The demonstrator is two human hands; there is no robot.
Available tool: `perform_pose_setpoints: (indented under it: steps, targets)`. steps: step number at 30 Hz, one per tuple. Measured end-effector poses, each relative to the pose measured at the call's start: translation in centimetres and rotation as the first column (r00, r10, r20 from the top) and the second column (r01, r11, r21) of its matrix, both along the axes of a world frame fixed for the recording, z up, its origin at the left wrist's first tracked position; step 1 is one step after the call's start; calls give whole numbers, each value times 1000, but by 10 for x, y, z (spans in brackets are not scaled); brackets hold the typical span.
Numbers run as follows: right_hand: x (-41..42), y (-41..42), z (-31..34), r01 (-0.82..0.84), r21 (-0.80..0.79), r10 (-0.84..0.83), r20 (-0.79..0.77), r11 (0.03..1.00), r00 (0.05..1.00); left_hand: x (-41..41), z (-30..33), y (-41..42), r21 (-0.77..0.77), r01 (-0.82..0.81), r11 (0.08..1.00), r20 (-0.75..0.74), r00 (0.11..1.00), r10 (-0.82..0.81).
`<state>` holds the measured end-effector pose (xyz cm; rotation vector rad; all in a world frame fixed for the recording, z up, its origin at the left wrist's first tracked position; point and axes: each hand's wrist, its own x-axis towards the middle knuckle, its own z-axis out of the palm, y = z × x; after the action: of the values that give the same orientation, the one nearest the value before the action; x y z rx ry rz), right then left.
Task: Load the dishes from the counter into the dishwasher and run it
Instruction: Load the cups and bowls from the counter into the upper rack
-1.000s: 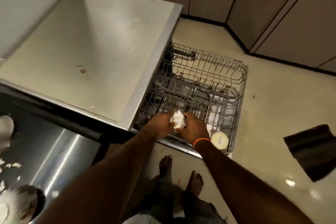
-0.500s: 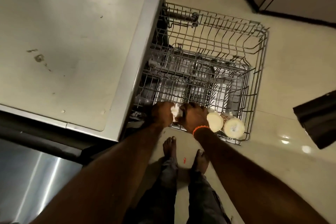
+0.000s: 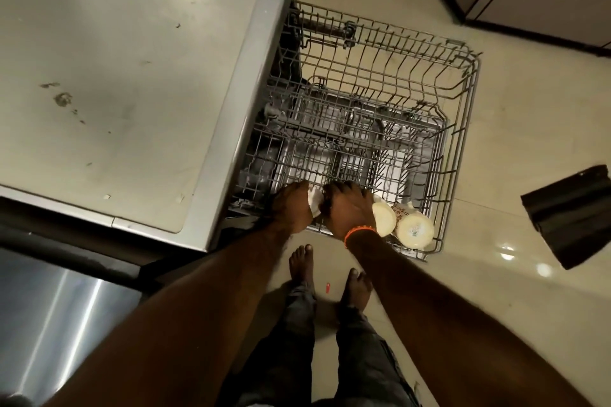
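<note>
A kitchen is seen from above, looking down. At nine to eleven o'clock a pale grey, lightly stained countertop is spread, with a brushed steel appliance front below it at eight o'clock. At the centre, a grey wire dishwasher rack is pulled out over the cream tiled floor. At its near edge, a small white ceramic cup is held between both hands: the left hand is curled against its left side and the right hand, banded with an orange wrist thread, is closed over its right side. Just beside the right hand, two cream cups are set upside down in the rack, a plain one and one with a brown floral pattern whose base carries a small sticker, too small to be read. A dark flat object is seen at three o'clock. The loading step appears to be in hand; next, the held cup likely needs seating upside down between the tines, then releasing.
</note>
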<state>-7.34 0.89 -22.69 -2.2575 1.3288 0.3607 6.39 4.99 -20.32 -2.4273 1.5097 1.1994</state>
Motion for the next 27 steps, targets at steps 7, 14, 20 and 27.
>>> perform_pose_setpoints:
  steps: [7, 14, 20, 27]
  targets:
    - [-25, -4, 50, 33, 6, -33, 52, 999, 998, -12, 45, 30, -66, -22, 998, 40, 999, 24]
    - [-24, 3, 118, -129, -8, 129, 125, 992, 984, -29, 111, 53, -178, -80, 981, -15, 997, 79]
    - [-6, 18, 168, -262, -106, 279, 205, 959, 938, -31, 168, 92, -363, -24, 932, 111, 991, 69]
    - [39, 63, 216, -420, -276, 492, 297, 865, 818, -15, 222, 153, -499, -102, 861, 203, 952, 231]
